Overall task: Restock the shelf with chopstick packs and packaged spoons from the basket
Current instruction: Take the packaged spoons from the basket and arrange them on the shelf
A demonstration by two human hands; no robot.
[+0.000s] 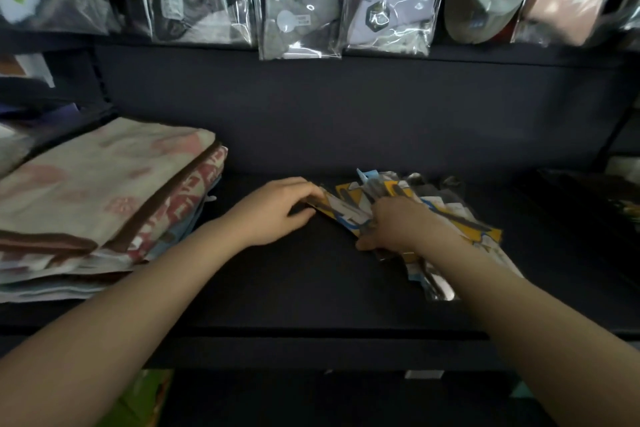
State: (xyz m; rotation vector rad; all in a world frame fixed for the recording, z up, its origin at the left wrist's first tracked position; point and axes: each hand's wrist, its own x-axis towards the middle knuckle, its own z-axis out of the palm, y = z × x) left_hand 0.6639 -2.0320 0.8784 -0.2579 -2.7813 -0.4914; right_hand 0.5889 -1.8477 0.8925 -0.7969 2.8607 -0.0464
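Note:
A loose pile of packaged spoons (460,222), with yellow, white and blue card backs under clear plastic, lies on the dark shelf (311,281) right of centre. My left hand (277,210) pinches the left end of one pack (341,210) at the pile's left side. My right hand (394,225) lies on top of the pile, fingers curled over the packs and thumb at the near edge. Part of the pile is hidden under my right hand and forearm. The basket is out of view.
A stack of folded patterned cloths (104,198) fills the shelf's left side. Clear-bagged goods (298,0) hang in a row above the back panel. Dark packaged items (588,204) lie at the far right. The shelf's front edge (311,333) runs across below my forearms.

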